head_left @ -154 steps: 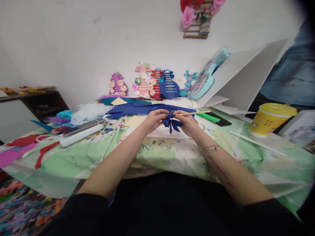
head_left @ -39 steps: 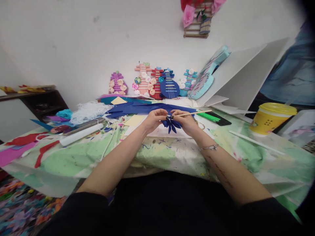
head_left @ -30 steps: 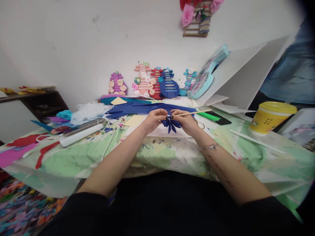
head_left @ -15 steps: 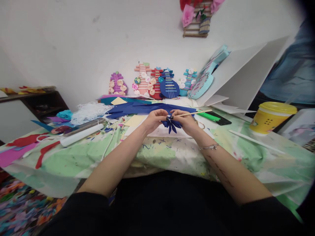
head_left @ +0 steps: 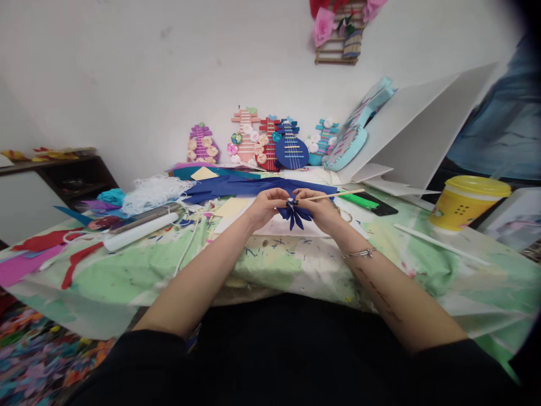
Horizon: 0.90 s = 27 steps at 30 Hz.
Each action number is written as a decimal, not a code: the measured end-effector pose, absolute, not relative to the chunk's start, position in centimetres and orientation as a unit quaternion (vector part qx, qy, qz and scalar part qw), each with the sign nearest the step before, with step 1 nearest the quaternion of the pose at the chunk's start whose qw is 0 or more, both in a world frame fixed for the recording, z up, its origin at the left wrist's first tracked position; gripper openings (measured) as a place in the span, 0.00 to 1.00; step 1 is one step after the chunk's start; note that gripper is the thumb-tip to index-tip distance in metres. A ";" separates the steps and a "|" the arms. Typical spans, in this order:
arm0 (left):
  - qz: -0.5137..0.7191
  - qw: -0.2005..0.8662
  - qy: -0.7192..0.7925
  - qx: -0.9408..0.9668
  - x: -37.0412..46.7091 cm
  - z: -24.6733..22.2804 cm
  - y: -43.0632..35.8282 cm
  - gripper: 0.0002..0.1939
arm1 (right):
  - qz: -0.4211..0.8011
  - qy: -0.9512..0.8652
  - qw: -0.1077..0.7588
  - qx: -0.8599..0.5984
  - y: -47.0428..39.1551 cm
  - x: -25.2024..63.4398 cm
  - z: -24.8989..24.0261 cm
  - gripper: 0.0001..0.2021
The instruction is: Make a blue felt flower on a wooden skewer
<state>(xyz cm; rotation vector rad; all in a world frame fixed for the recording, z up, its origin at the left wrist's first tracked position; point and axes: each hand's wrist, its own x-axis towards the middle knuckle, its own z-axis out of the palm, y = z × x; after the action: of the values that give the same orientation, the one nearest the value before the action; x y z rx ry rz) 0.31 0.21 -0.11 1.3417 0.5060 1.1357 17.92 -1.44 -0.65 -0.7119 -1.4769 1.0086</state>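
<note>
Both hands meet over the front middle of the table around a dark blue petalled paper piece (head_left: 297, 217). My left hand (head_left: 267, 206) is closed on its left side, fingertips pinched at the top. My right hand (head_left: 316, 207) is closed on its right side, and a thin pale wooden stick (head_left: 338, 195) sticks out from it to the right. The petals hang down between the hands. Small dark bits at the fingertips are too small to make out. A white sheet (head_left: 279, 226) lies below the hands, with blue paper (head_left: 236, 187) behind them.
Decorated paper lutes (head_left: 291, 152) stand against the wall. White string (head_left: 152, 194) and a white glue gun or bar (head_left: 139, 232) lie left. A green cutter (head_left: 359, 199), black phone (head_left: 384, 205), white rod (head_left: 439, 244) and yellow-lidded cup (head_left: 462, 203) are right.
</note>
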 end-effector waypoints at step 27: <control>0.487 0.611 0.222 0.583 0.4 -0.2 0.4 0.12 | 0.427 -0.628 0.576 -0.301 -1.4 17.9 -0.7 0.05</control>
<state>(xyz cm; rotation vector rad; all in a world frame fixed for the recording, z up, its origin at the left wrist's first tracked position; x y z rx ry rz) 0.35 0.41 -0.20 1.3461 0.5130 1.1239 17.86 -1.35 -0.72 -0.7040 -1.4710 1.0003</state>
